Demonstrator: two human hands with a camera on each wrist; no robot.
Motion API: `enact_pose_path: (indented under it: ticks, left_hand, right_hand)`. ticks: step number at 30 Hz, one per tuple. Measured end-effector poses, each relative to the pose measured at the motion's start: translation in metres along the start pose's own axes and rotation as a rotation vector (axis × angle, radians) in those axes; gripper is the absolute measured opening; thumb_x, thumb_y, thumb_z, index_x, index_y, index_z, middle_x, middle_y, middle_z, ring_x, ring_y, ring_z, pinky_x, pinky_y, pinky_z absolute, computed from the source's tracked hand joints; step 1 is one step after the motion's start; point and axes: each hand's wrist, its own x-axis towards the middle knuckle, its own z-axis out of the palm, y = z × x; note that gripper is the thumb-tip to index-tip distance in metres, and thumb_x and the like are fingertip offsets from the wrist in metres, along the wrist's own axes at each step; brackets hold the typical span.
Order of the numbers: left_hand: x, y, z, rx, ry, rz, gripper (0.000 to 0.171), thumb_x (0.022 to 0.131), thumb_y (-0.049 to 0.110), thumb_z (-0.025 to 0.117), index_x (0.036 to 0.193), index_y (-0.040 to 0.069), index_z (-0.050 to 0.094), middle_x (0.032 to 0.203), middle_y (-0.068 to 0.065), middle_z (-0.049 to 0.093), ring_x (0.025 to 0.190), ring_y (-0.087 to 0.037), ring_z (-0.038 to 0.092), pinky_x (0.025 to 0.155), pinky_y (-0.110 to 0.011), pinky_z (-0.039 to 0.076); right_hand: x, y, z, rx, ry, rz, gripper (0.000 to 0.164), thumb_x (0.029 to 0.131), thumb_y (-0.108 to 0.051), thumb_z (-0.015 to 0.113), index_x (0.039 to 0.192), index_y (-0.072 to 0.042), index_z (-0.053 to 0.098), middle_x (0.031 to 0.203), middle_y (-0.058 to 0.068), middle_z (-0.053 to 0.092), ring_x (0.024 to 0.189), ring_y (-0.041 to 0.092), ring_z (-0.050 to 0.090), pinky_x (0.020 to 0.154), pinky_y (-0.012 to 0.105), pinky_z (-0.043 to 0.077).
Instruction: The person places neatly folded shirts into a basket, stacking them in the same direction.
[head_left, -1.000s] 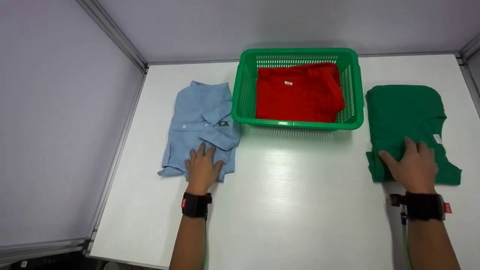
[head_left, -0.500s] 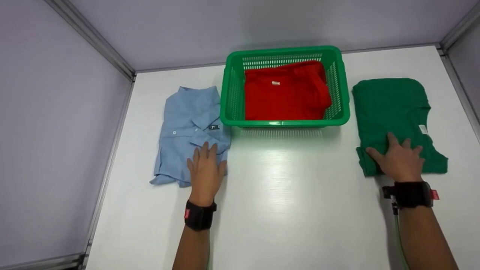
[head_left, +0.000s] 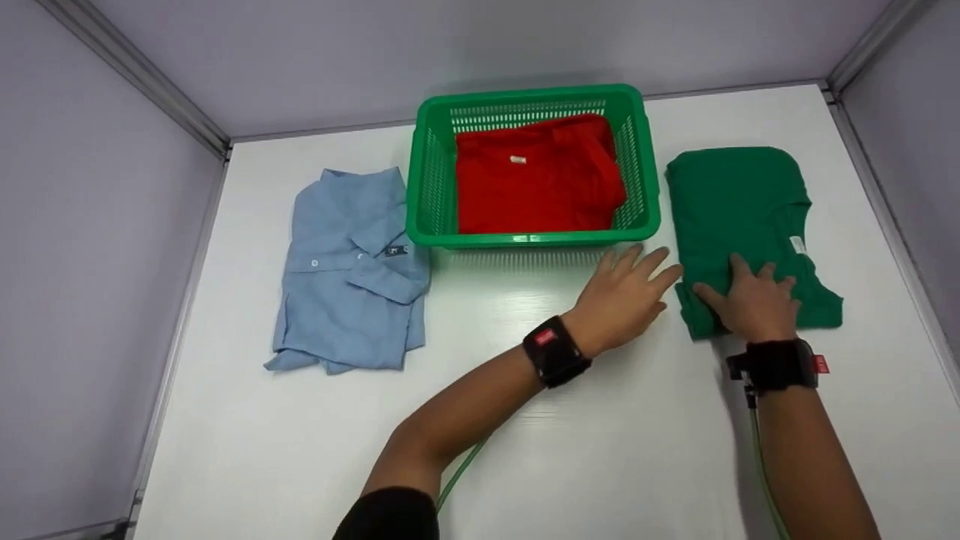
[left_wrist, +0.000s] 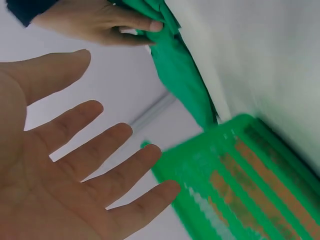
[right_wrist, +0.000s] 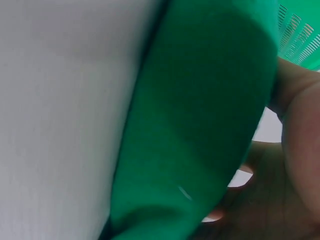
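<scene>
- Green garment (head_left: 731, 199): plain, folded flat, rounded at its far right corner, small white label (head_left: 798, 244) at right; lies on the table (head_left: 600, 457), right of the basket (head_left: 525, 240).
- Right hand (head_left: 757, 306): fingers spread apart, resting on the garment's near part.
- Left hand (head_left: 619, 300): fingers straight and apart, near the garment's left edge.
- Basket: green, slotted, holding a folded red garment (head_left: 532, 187).
- Blue shirt (head_left: 345, 315): folded, left of the basket.
- Table: white, glossy; pale walls (head_left: 337, 60), grey metal corner strips (head_left: 135, 71).
</scene>
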Motion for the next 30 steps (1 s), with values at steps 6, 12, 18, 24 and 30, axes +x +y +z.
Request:
enact_pose_path:
  ticks: [6, 12, 18, 24, 30]
  left_hand:
    - [0.053, 0.007, 0.022, -0.036, -0.098, 0.029, 0.05, 0.112, 0.039, 0.051, 0.159, 0.023, 0.046, 0.166, -0.004, 0.044, 0.151, -0.029, 0.048, 0.115, -0.042, 0.05]
    - [0.092, 0.015, 0.039, -0.039, -0.173, 0.004, 0.049, 0.115, 0.04, 0.041, 0.161, 0.025, 0.041, 0.171, -0.003, 0.037, 0.156, -0.031, 0.04, 0.125, -0.043, 0.04]
    - [0.135, 0.018, 0.05, 0.001, -0.225, -0.077, 0.051, 0.116, 0.041, 0.036, 0.166, 0.035, 0.033, 0.176, -0.001, 0.025, 0.162, -0.035, 0.027, 0.129, -0.049, 0.032]
    - [0.165, 0.017, 0.06, 0.05, -0.313, -0.147, 0.058, 0.112, 0.054, 0.038, 0.167, 0.041, 0.027, 0.179, 0.002, 0.017, 0.166, -0.033, 0.017, 0.131, -0.054, 0.024]
    - [0.181, 0.029, 0.069, 0.058, -0.355, -0.157, 0.059, 0.111, 0.059, 0.032, 0.167, 0.042, 0.025, 0.179, 0.005, 0.014, 0.167, -0.03, 0.011, 0.131, -0.053, 0.025]
  right_hand:
    - [-0.005, -0.002, 0.011, -0.027, 0.022, -0.047, 0.096, 0.101, -0.062, 0.06, 0.159, 0.009, 0.032, 0.153, 0.056, 0.023, 0.137, 0.084, 0.017, 0.104, 0.091, 0.025]
    - [-0.011, -0.004, 0.012, -0.06, 0.058, -0.121, 0.089, 0.101, -0.054, 0.066, 0.156, 0.009, 0.039, 0.15, 0.057, 0.028, 0.134, 0.084, 0.024, 0.1, 0.091, 0.028]
    - [-0.013, -0.005, 0.011, -0.054, 0.024, -0.104, 0.088, 0.101, -0.054, 0.064, 0.158, 0.007, 0.037, 0.153, 0.055, 0.024, 0.137, 0.083, 0.02, 0.102, 0.091, 0.026]
    - [-0.015, -0.003, 0.01, -0.053, 0.034, -0.097, 0.086, 0.1, -0.05, 0.067, 0.158, 0.008, 0.039, 0.154, 0.053, 0.027, 0.138, 0.081, 0.022, 0.102, 0.091, 0.026]
    - [-0.016, 0.013, 0.0, -0.066, 0.053, -0.101, 0.086, 0.099, -0.049, 0.069, 0.156, 0.009, 0.04, 0.152, 0.055, 0.028, 0.136, 0.082, 0.023, 0.1, 0.091, 0.027]
